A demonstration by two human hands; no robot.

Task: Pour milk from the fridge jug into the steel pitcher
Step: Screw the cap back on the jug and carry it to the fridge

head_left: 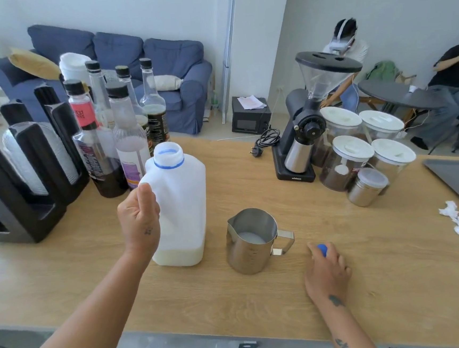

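With the jug upright on the counter, uncapped, my left hand closed round its handle, milk already lies in the pitcher beside it; my right hand pinches the blue cap, so recapping likely remains.

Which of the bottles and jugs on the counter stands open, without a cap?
The white plastic milk jug, held at its handle by the left hand. Its neck with the blue ring is uncapped, while the syrup bottles behind it all wear black caps.
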